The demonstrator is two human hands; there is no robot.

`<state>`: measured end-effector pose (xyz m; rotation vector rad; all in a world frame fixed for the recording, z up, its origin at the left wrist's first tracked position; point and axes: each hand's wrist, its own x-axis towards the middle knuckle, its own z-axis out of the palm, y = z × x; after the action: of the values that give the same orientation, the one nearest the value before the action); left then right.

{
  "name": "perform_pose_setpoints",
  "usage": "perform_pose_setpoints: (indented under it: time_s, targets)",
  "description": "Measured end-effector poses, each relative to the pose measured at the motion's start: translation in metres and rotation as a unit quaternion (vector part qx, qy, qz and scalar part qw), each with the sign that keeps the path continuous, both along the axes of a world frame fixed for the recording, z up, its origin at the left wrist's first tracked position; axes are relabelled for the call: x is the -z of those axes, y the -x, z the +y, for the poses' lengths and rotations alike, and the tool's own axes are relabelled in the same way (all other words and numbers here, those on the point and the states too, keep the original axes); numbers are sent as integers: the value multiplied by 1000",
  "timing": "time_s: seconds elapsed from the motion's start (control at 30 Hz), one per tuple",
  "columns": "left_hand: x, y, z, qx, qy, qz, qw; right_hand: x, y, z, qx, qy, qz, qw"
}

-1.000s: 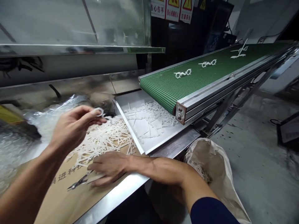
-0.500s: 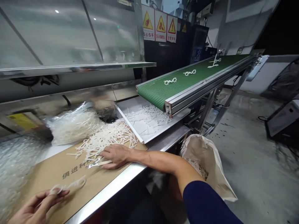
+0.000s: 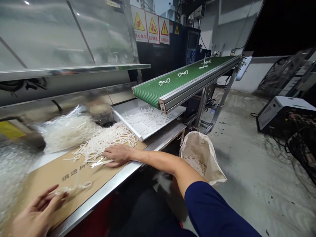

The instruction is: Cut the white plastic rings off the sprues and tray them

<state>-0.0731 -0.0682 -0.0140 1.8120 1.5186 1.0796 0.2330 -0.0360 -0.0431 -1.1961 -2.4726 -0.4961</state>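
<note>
Between the thumb and fingers of my left hand (image 3: 37, 210) is a pale plastic part with ring-shaped ends (image 3: 85, 185), blurred by motion. It hovers just over a brown cardboard sheet (image 3: 46, 172) with printed characters. My right hand (image 3: 119, 154) is closed around the pale handles of what looks like a pair of nippers (image 3: 97, 163); the metal jaws point left, toward the printing. Behind that hand, a heap of thin white plastic pieces (image 3: 103, 141) spreads over the cardboard, against the knuckles or very near them.
Clear bags of white parts (image 3: 69, 131) stand behind and left. A white tray (image 3: 127, 126) with plastic pieces sits under the green conveyor (image 3: 148, 93), which carries several parts. A paper sack (image 3: 214, 161) with scraps stands right of the metal table edge (image 3: 98, 204).
The view has turned to the right, so the conveyor, tray and sack appear farther left. Both hands keep their holds, the right still by the heap.
</note>
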Motion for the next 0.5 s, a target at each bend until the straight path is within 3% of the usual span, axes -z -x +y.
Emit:
perform_pose_setpoints:
  time_s: [0.13, 0.23, 0.3, 0.5]
  targets:
    - [3, 8, -1, -25, 7, 78, 997, 0, -1, -1, 25, -3, -3, 1000]
    - [10, 15, 3, 28, -30, 132, 990, 1, -3, -3, 41, 5, 3, 999]
    - [19, 19, 8, 61, -50, 137, 987, 3, -5, -3, 50, 14, 11, 999]
    - [46, 28, 23, 65, -50, 119, 990, 10, -10, -1, 76, 39, 40, 996]
